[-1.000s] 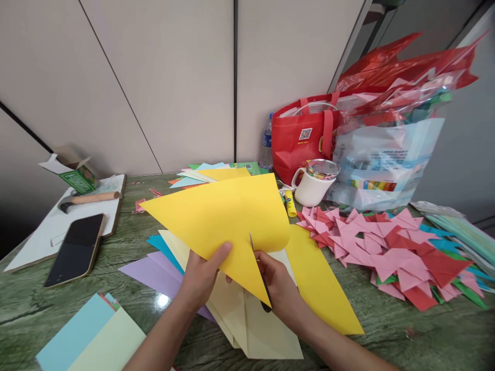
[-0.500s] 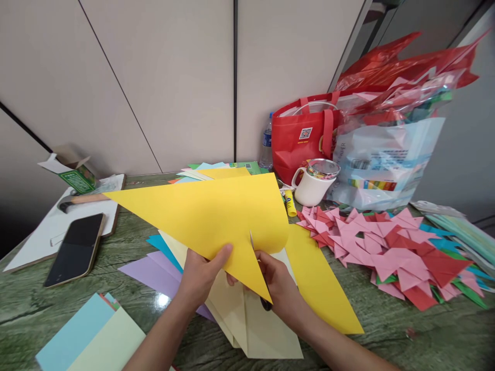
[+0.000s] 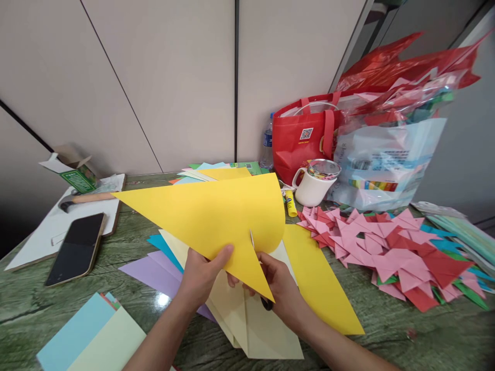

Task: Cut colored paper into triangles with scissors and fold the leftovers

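A large sheet of yellow paper (image 3: 201,206) is held up in front of me, its right side curling over. My left hand (image 3: 204,275) pinches its lower edge, thumb on top. My right hand (image 3: 280,283) is closed around scissors (image 3: 266,303); a dark handle shows below the fingers. One blade tip stands out above the sheet, inside a cut that splits off a pointed flap at the lower right. The rest of the scissors is hidden by paper and hand. Beneath lie cream sheets (image 3: 270,335) and another yellow piece (image 3: 325,278).
Folded pink and red paper pieces (image 3: 386,247) are heaped at right. Behind stand a white mug (image 3: 314,188), glue stick (image 3: 290,203), red bag (image 3: 297,144) and plastic bag (image 3: 386,159). A phone (image 3: 77,250), hammer-like tool (image 3: 88,198) and blue paper (image 3: 73,330) lie left.
The yellow sheet's left point has shifted slightly right, and its curled right edge has drawn in a little. Both hands keep nearly the same place, and the blade still sits in the cut.
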Demonstrator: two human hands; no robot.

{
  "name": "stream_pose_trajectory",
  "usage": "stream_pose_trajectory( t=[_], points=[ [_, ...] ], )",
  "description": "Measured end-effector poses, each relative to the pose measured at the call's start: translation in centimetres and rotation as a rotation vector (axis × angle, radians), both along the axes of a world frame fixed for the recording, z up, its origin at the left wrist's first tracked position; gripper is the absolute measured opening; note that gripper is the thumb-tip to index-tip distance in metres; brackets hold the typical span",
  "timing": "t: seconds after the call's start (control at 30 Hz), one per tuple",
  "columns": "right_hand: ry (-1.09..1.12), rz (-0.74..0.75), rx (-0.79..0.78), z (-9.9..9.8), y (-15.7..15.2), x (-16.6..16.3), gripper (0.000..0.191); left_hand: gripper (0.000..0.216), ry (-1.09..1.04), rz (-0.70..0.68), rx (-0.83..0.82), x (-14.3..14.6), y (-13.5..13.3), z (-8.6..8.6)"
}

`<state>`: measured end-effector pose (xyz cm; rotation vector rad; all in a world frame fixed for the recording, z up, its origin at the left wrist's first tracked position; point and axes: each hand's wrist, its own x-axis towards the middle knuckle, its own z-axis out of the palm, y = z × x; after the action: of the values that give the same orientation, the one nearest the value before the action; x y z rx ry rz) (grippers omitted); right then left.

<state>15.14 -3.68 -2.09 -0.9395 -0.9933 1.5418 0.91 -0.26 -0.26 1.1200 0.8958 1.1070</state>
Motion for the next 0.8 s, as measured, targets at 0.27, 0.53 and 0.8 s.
stream_pose_trajectory(
  t=[0.27,0.53,0.8],
  points=[
    [0.000,-0.040,-0.043,-0.34,-0.08,-0.25,0.029,0.012,-0.020,-0.004,-0.020,-0.03,-0.07,0.10],
    [-0.011,-0.042,-0.087,-0.36,-0.15,-0.11,0.031,0.013,-0.033,-0.022,-0.029,0.00,-0.03,0.09],
    [0.054,-0.011,0.011,0.06,0.17,-0.06,0.029,0.014,-0.037,-0.056,-0.036,0.13,-0.08,0.11]
  ],
)
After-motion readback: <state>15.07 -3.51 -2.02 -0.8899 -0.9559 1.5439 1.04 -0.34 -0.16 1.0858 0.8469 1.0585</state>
